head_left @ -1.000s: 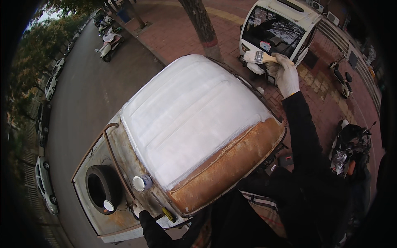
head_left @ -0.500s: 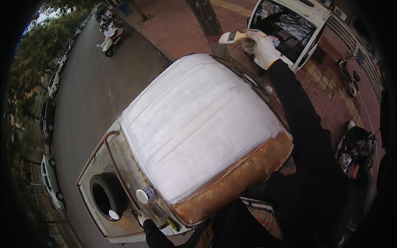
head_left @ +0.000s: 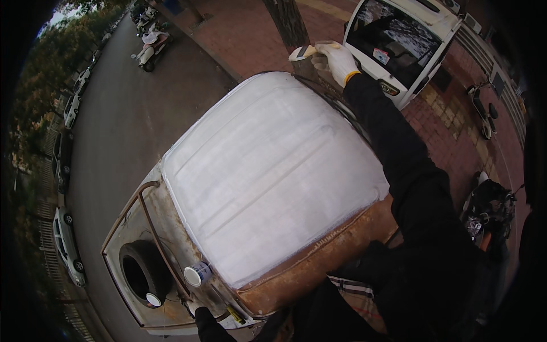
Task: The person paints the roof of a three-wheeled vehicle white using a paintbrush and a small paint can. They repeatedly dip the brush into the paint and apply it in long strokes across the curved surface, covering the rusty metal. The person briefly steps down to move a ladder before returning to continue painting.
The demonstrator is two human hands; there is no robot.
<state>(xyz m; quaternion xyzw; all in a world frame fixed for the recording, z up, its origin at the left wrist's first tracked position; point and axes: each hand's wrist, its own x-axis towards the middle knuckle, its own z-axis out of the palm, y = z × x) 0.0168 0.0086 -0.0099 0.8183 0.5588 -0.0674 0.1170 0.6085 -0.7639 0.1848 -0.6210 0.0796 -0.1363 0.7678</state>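
My right hand (head_left: 336, 61), in a white work glove with a yellow cuff, is raised past the roof's far right corner. It grips a paintbrush (head_left: 301, 53) with pale, paint-coated bristles pointing left. Below it spreads a vehicle's cab roof (head_left: 273, 171), coated white except for a rusty brown strip (head_left: 319, 262) along the near edge. At the lower left my gloved left hand (head_left: 192, 306) is closed round the end of a rusty metal rail (head_left: 156, 228) behind the cab; its fingers are partly hidden. A paint can (head_left: 197, 275) stands beside that rail, close to the roof.
A tire (head_left: 142, 271) lies in the truck bed, with a round white lid (head_left: 152, 299) against it. A yellow-handled tool (head_left: 235, 313) rests by the roof's near corner. Beyond are a tree trunk (head_left: 289, 25), a white van (head_left: 399, 45), parked scooters (head_left: 151, 48) and parked cars (head_left: 67, 245).
My right hand with the paintbrush has shifted left, and its arm now covers more of the roof's right edge. The left hand stays at the rail. The whole view has moved slightly.
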